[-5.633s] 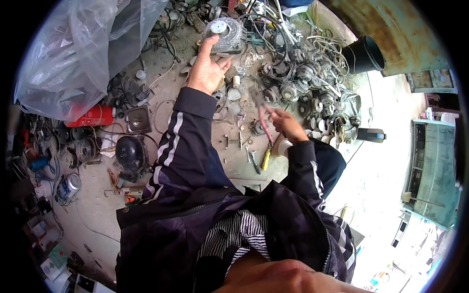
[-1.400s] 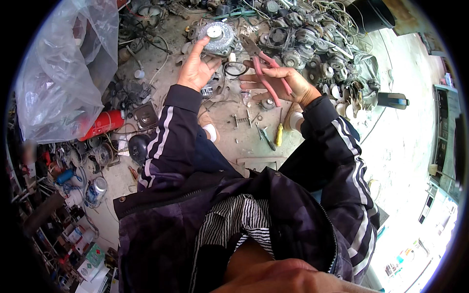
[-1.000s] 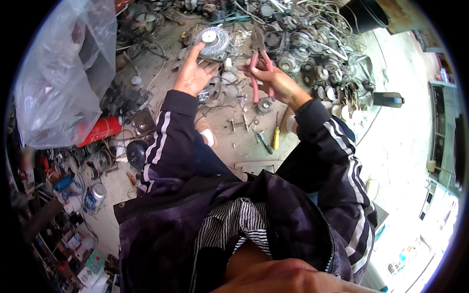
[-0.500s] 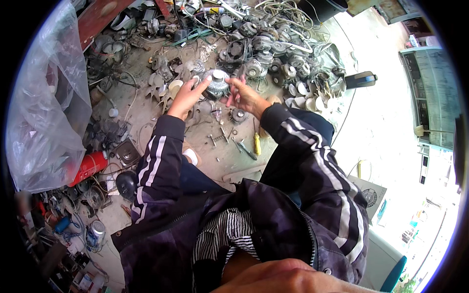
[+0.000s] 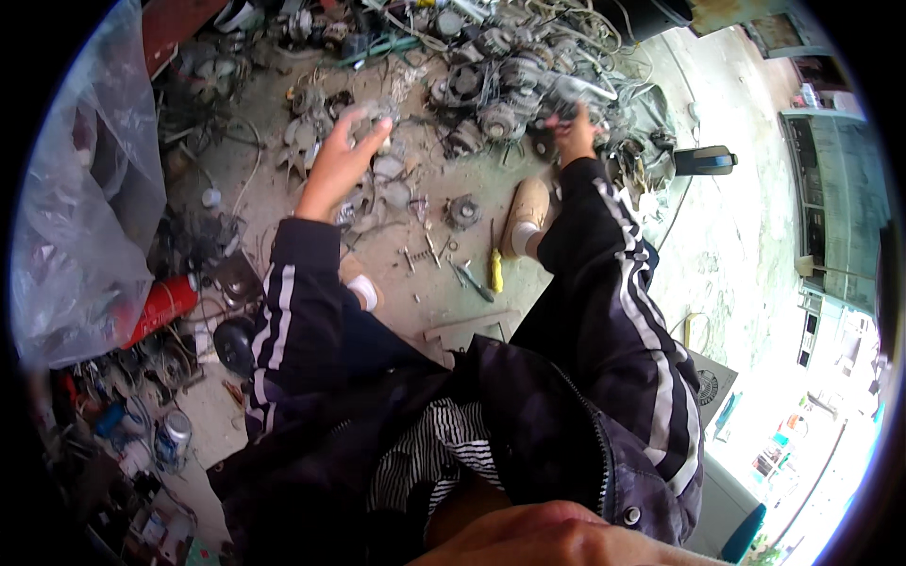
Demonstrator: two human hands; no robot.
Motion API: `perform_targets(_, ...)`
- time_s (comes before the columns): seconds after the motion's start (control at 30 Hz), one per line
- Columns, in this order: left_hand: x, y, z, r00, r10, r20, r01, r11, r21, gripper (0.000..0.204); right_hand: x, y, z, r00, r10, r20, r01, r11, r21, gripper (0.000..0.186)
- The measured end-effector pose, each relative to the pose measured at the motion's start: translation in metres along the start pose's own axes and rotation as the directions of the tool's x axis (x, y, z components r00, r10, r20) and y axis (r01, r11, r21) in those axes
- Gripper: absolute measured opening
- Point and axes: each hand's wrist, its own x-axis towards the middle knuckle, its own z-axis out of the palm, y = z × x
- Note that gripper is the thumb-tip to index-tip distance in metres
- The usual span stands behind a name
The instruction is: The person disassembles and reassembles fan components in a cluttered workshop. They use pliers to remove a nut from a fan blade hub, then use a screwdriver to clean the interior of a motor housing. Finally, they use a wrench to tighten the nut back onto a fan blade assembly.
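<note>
My left hand [image 5: 342,162] is raised over the floor, thumb and fingers apart, with nothing in it. Below it lie grey fan blades [image 5: 392,193]. My right hand [image 5: 576,137] reaches to the edge of a heap of small electric motors [image 5: 510,71]. Its fingers are smeared by motion, and a blurred grey shape [image 5: 569,90] lies at their tips; whether they grip it I cannot make out. A single motor part [image 5: 462,212] sits on the floor between my feet. Near it are a screwdriver [image 5: 496,272] with a yellow handle, pliers [image 5: 474,281] and a few bolts [image 5: 422,255].
A clear plastic sheet [image 5: 85,226] hangs at the left, beside a red cylinder [image 5: 162,309]. Tangled cables and scrap lie along the left side. My shoe [image 5: 528,209] stands close to the heap. A dark, long object [image 5: 705,160] lies at the right.
The round motor that was between both hands is no longer there. My right hand has swung right and away to the heap; my left hand has moved slightly left and emptied.
</note>
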Motion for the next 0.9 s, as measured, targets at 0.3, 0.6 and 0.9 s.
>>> perform_targets(0.3, 0.01, -0.005, -0.047, 0.951, 0.075, -0.3, -0.182, 0.92, -0.347, 0.053, -0.056, 0.083, 0.025, 0.974, 0.228, 0.004, -0.217, 0.934, -0.283, 0.013)
perform_targets(0.6, 0.013, -0.017, -0.137, 0.786, -0.395, -0.475, -0.303, 0.423, -0.854, 0.035, -0.158, 0.186, 0.025, 0.58, 0.794, 0.183, -0.246, 0.385, -0.89, 0.014)
perform_targets(0.9, 0.016, -0.043, -0.159, 0.839, -0.351, -0.415, -0.333, 0.271, -0.903, 0.046, -0.192, 0.225, 0.076, 0.593, 0.717, 0.365, 0.449, 0.082, -0.89, 0.025)
